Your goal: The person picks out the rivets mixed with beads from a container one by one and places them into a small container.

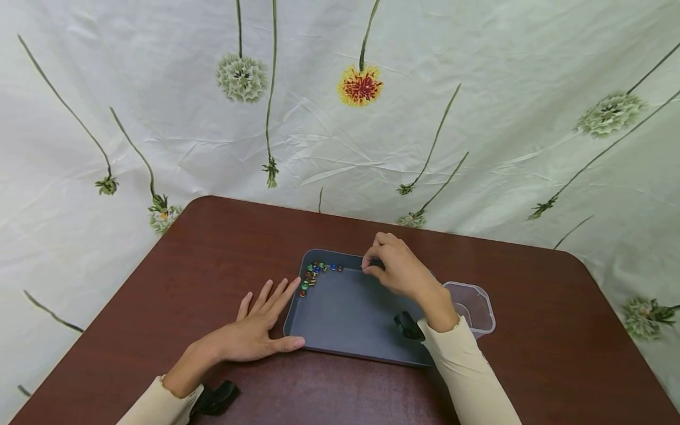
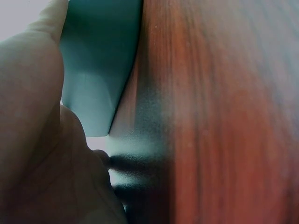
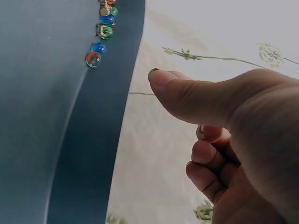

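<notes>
A grey tray [image 1: 345, 319] lies on the table, with several glass marbles [image 1: 305, 285] and small gold-coloured metal pieces [image 1: 313, 280] gathered along its far left corner. My left hand [image 1: 255, 330] rests at the tray's left side, fingers spread; its thumb touches the near left corner and the index fingertip meets the left rim. Above the tray's far rim is my right hand [image 1: 395, 265], fingers curled, thumb and index tips close together. The right wrist view shows the thumb [image 3: 187, 95] in front of the index finger, and no object is visible between them.
To the right of the tray stands a clear plastic container [image 1: 475, 310], partly behind the right forearm. The brown table [image 1: 239, 236] ends at a flower-printed white cloth [image 1: 319, 118]. Black devices sit at both wrists, the right one [image 1: 408, 326] over the tray.
</notes>
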Motion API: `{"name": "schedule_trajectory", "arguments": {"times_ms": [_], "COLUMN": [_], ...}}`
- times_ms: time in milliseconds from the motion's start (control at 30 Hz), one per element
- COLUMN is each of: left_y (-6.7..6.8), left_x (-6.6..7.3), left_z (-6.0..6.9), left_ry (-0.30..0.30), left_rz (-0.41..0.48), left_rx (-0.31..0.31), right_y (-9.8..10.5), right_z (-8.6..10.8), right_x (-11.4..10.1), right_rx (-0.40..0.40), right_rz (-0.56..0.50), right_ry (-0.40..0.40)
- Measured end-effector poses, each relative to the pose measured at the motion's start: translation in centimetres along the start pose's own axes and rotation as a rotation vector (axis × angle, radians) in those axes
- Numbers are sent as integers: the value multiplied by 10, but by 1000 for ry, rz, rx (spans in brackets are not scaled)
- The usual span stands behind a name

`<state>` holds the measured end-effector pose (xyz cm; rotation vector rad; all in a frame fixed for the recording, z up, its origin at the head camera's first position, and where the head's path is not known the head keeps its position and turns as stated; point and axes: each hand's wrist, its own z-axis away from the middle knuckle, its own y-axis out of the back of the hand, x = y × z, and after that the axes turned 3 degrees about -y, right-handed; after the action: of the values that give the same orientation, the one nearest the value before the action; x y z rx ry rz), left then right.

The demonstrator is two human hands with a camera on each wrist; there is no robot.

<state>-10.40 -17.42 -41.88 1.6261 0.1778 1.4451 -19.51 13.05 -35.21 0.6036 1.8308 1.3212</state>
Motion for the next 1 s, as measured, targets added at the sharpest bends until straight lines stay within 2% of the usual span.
{"name": "schedule_trajectory", "arguments": {"times_ms": [433,1000], "left_y": [-1,0], "left_x": [-1,1], "left_z": [-2,0], "left_ry": [3,-3], "left_rz": [0,1], "left_rx": [-7,1], "right_y": [25,40], "right_z": [29,68], "right_x": [17,41], "right_rx": [77,93], "right_rz": [-29,4], "right_ry": [-48,-101]}}
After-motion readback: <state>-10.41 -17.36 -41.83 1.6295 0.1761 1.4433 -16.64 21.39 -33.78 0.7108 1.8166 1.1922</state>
